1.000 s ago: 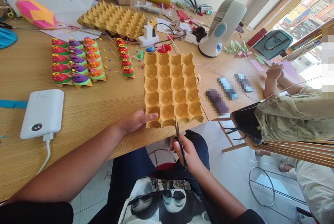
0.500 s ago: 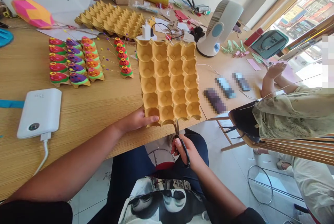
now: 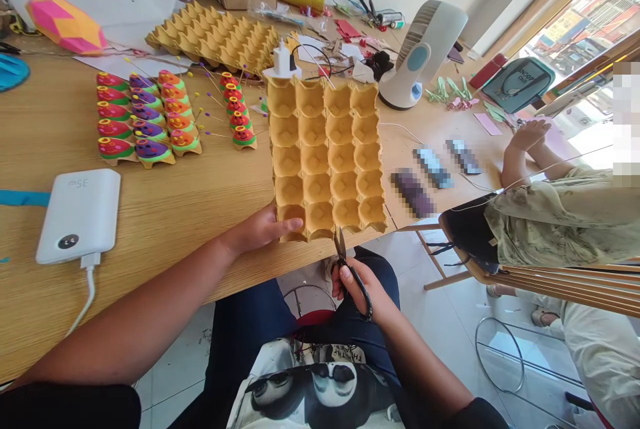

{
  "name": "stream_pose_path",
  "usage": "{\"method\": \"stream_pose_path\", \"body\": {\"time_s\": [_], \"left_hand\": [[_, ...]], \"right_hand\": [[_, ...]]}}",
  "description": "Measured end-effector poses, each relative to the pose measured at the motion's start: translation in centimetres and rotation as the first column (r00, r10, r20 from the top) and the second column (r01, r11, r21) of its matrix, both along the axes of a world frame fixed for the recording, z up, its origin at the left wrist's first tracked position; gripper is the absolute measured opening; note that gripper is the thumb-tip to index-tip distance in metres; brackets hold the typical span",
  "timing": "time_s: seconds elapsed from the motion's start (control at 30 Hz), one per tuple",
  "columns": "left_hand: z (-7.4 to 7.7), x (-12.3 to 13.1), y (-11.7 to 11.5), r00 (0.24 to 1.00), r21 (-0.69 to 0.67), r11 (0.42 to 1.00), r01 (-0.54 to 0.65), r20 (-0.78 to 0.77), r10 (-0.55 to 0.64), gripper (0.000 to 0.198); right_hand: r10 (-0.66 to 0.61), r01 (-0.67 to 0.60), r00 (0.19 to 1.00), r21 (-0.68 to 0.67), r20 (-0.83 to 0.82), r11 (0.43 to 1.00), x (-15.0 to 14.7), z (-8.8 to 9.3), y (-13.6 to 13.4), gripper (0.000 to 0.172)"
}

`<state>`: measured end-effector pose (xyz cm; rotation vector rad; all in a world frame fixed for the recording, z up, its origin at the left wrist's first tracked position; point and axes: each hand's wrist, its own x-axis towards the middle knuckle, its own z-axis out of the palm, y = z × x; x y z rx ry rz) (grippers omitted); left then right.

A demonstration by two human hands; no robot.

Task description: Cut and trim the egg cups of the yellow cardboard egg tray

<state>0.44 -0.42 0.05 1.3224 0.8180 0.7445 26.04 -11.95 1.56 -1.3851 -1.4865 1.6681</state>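
Note:
A yellow-brown pulp egg carton (image 3: 316, 184) with rows of hollow cups is held up over the table's front edge. My left hand (image 3: 267, 224) grips its lower left corner, thumb on the front and the other fingers hidden behind. Below the bottom edge, my right hand (image 3: 361, 286) is wrapped round the black handles of a pair of scissors (image 3: 342, 250). The blades point up and stand a little apart, their tips at the carton's bottom edge between two cup columns.
Painted carton pieces (image 3: 149, 124) with pins stand at left, near a white power bank (image 3: 80, 214). Another egg tray (image 3: 215, 36) lies behind. A white fan (image 3: 420, 56) and pixelated phones (image 3: 433, 168) are to the right. Another person's hands (image 3: 530, 136) rest at the far right.
The scissors have shifted slightly right and their blades have spread a little, with my right hand moving along. The carton stays in my left hand, nearly unmoved.

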Motion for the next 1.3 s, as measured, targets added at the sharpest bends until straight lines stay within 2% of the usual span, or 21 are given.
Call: {"method": "stream_pose_path", "body": {"time_s": [0.1,0.2,0.3,0.37,0.4,0.47,0.53,0.63,0.73,0.87,1.03,1.3], "left_hand": [[-0.1,0.0,0.0,0.999,-0.058,0.998,0.000,0.051,0.003,0.074],[-0.5,-0.1,0.0,0.996,-0.090,0.996,0.028,0.085,-0.020,0.074],[-0.8,-0.2,0.0,0.996,-0.094,0.995,0.033,0.081,-0.026,0.073],[-0.9,-0.3,0.0,0.996,-0.097,0.995,0.034,0.089,-0.025,0.070],[-0.9,-0.2,0.0,0.994,-0.106,0.994,0.039,0.106,-0.028,0.069],[-0.7,-0.1,0.0,0.986,-0.136,0.990,0.048,0.165,-0.026,0.065],[-0.4,0.0,0.1,0.975,-0.164,0.986,0.031,0.222,0.006,0.064],[-0.1,0.1,0.3,0.973,-0.138,0.990,-0.032,0.222,0.063,0.066],[-0.1,-0.1,0.4,0.989,-0.034,0.998,-0.058,0.132,0.062,0.072],[-0.3,-0.1,0.5,0.998,0.056,0.997,-0.061,0.017,0.060,0.080],[-0.2,0.0,0.2,0.999,0.074,0.997,-0.032,-0.019,0.034,0.087],[-0.6,-0.1,0.1,0.999,0.131,0.991,0.017,-0.052,-0.011,0.079]], "right_hand": [[-0.019,-0.009,0.977,0.131,0.214,0.991,0.2,-0.5,0.0,0.048],[-0.066,-0.055,0.886,0.245,0.459,0.968,0.4,-0.5,0.2,0.042],[-0.109,-0.061,0.822,0.277,0.559,0.959,0.3,-0.2,0.2,0.041],[-0.118,-0.046,0.829,0.278,0.547,0.960,0.2,-0.1,0.0,0.041],[-0.096,-0.042,0.860,0.257,0.502,0.965,0.2,-0.1,-0.1,0.041],[-0.012,-0.054,0.940,0.185,0.340,0.981,0.3,-0.3,-0.5,0.042],[0.040,-0.078,0.972,0.155,0.233,0.985,0.6,-0.7,-1.0,0.044],[-0.010,-0.067,0.947,0.227,0.322,0.971,1.0,-1.2,-1.7,0.045],[-0.051,-0.038,0.940,0.252,0.337,0.967,1.1,-1.1,-1.9,0.043],[-0.076,0.006,0.949,0.222,0.305,0.975,0.9,-0.6,-1.4,0.043],[-0.077,0.031,0.952,0.160,0.295,0.987,0.5,-0.8,-0.9,0.048],[-0.073,0.052,0.959,0.083,0.274,0.995,0.8,-0.8,-0.9,0.051]]}}
